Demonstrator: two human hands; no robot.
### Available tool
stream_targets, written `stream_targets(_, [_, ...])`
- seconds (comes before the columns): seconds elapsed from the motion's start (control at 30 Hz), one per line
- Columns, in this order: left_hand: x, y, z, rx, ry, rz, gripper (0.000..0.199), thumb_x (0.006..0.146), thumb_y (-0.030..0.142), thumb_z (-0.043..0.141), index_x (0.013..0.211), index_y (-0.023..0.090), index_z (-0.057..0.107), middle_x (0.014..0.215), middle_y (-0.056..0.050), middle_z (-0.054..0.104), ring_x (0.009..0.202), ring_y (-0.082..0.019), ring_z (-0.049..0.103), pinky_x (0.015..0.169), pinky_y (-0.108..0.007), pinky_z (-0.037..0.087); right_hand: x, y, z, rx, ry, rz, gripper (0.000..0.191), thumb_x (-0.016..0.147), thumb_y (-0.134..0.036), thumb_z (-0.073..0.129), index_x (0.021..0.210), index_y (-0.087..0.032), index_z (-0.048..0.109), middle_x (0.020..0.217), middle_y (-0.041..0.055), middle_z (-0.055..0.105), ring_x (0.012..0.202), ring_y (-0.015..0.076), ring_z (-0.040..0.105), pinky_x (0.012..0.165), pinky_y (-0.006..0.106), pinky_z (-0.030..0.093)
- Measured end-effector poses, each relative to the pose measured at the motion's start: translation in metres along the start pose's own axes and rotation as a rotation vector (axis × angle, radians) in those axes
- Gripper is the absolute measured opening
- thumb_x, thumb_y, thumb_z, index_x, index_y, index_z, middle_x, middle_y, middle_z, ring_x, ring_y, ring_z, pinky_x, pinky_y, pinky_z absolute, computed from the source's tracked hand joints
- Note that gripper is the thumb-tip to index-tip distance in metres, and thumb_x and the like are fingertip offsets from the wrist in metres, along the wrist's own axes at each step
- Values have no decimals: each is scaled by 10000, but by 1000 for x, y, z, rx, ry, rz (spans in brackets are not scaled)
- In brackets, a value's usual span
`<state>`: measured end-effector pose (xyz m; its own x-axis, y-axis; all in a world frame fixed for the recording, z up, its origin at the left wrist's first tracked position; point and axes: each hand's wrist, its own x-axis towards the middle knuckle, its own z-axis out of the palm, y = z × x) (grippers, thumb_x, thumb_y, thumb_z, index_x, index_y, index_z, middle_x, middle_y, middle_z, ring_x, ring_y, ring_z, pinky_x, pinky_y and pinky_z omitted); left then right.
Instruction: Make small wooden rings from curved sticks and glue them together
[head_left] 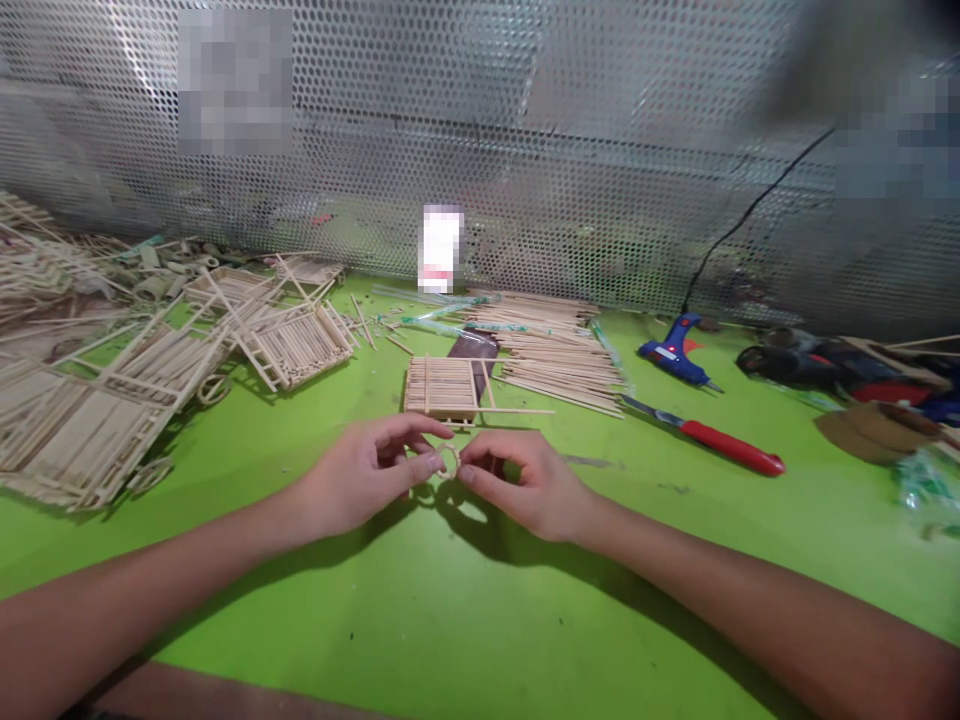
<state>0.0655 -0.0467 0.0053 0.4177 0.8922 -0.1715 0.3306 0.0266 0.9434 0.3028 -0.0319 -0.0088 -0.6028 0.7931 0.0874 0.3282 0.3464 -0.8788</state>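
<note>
Keeping to bare green tabletop [450, 610], edge at lower left, open room nearer me; stick frame [441, 388] just beyond my fingers, red-handled knife [731, 447] off right. Small ring [448, 460] sits between my hands: right hand [534, 482] narrow, pinching its right side; left hand [360, 478] has thumb at its left side, index raised, can't tell if gripping. Ring pale, thin, open-centred, rim slightly uneven.

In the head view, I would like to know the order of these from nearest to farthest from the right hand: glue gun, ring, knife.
From the right hand:
1. Ring, at its fingertips.
2. Knife, to the right, beyond the hand.
3. Glue gun, right, farther back behind the knife.
</note>
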Motion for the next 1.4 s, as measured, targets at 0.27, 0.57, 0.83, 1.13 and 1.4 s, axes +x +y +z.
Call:
stream_targets(0.27, [1,-1,1,67,7,17,402,898,530,670,1119,204,752,837,-63,726,645,-168,588,543,-295,448,-1,2,-1,-40,1,-21,288,969,-442,651,926,-175,748,748,13,668,601,122,528,527,240,381])
stream_targets(0.57, [4,7,0,-81,-5,-54,354,793,507,790,915,182,721,765,-17,684,592,-122,557,541,-272,437,1,-3,-1,-3,7,31,279,950,-428,664,910,-163,742,755,20,676,617,128,535,536,248,385])
stream_targets(0.83, [5,-1,-2,-191,-52,-138,397,766,507,840,910,172,681,788,-22,687,584,-114,595,574,-284,493,2,-3,1,9,2,57,342,984,-454,596,919,-150,739,747,27,668,612,126,540,523,246,375])
stream_targets(1.13, [6,-1,-1,-129,-28,-116,417,777,515,820,986,172,705,863,-39,705,644,-129,609,609,-300,508,1,-2,1,46,3,69,358,970,-491,617,916,-157,734,727,18,656,580,122,526,493,237,374])
stream_targets(1.4, [5,3,0,-57,-27,-96,396,797,540,774,948,175,746,784,-38,706,617,-137,576,578,-292,461,0,0,0,45,-10,96,383,972,-526,605,947,-167,739,734,23,655,593,127,528,496,243,370])
